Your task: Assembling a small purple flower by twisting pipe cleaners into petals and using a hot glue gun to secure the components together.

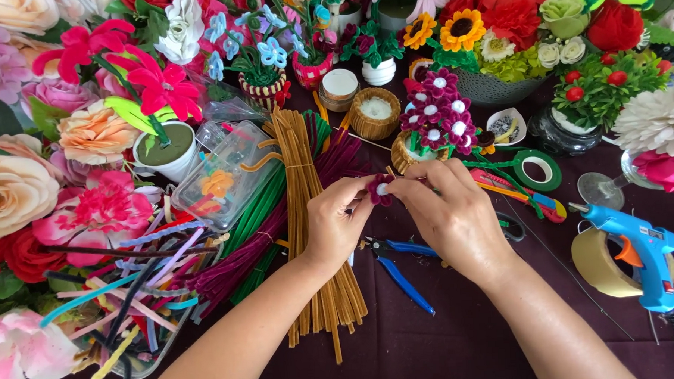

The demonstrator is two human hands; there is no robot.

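Observation:
Both my hands meet over the middle of the table around a small maroon pipe-cleaner flower with a white centre (pixel 381 189). My left hand (pixel 336 221) pinches its left side with thumb and fingers. My right hand (pixel 450 212) covers its right side with fingertips on the petals. Under my hands lie blue-handled pliers (pixel 401 268). Left of them lies a bundle of tan pipe cleaners (pixel 308 205). Just behind the flower stands a small basket of matching maroon flowers (pixel 433 119).
A blue glue gun (pixel 638 254) and a tape roll (pixel 597 262) sit at right. A green tape roll (pixel 538 169) and scissors (pixel 528 198) lie behind my right hand. Green, purple and mixed pipe cleaners (pixel 168 270), a clear plastic box (pixel 224 171) and many artificial flowers fill the left and back.

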